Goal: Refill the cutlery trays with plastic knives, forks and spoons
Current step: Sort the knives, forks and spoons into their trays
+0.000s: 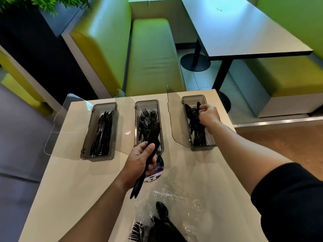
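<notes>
- Table (73,189): pale top with three smoky plastic trays in a row at the far edge, all with clear lids flipped open to their left.
- Left tray (97,157): holds black knives (102,135), piled lengthwise with the blades pointing away.
- Left tray's lid (70,123): lies flat and overhangs the table's left edge.
- Middle tray (146,102): forks (146,119), tines at the far end.
- Left hand (139,159): fist wrapped around a bundle of black cutlery (153,131). The bundle's upper end is over the near half of the middle tray and the handles stick out below the wrist. Can't tell which type of cutlery it is.
- Round sticker (160,165): on the table, just behind the left hand and partly covered by it.
- Clear plastic bag (183,198): crumpled at the near edge of the table between the arms. Loose forks (136,231) and a spoon (161,208) lie in it.
- Right tray (193,97): spoons (192,110), bowls at the far end.
- Right hand (208,116): inside the right tray at its far half, fingers curled around several spoons.
- Black sleeve (288,198): on the right upper arm.
- Behind the table: green booth bench (152,58) and a second table (244,32) to its right.
</notes>
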A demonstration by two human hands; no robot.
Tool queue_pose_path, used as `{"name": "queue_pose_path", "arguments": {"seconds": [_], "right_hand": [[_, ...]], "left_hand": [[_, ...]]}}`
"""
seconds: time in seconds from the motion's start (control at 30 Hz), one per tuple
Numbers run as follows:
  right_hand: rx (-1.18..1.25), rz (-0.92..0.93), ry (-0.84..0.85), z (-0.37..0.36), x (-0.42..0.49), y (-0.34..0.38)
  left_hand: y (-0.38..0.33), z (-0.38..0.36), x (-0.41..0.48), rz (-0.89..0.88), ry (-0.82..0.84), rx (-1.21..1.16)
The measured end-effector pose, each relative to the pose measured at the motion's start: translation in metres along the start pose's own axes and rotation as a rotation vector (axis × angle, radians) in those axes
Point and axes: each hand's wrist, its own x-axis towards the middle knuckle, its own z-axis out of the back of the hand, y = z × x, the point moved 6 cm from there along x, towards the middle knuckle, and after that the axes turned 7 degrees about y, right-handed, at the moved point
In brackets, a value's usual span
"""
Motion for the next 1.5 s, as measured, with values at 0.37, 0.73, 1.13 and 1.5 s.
{"name": "queue_pose_path", "arguments": {"seconds": [0.37,0.73,1.13,1.5], "right_hand": [[0.237,0.120,-0.089,0.030,-0.053,0.021],[0.308,0.314,0.292,-0.046,-0.184,0.071],[0.337,0.249,0.586,-0.130,-0.249,0.088],[0.249,0.294,0.616,-0.154,-0.257,0.082]], "left_hand": [[-0.016,-0.003,-0.024,-0.032,0.053,-0.011],[-0.034,-0.001,-0.059,-0.094,0.083,-0.018],[-0.036,0.017,-0.095,-0.073,0.095,0.018],[-0.031,0.047,-0.110,-0.089,0.028,0.053]]}}
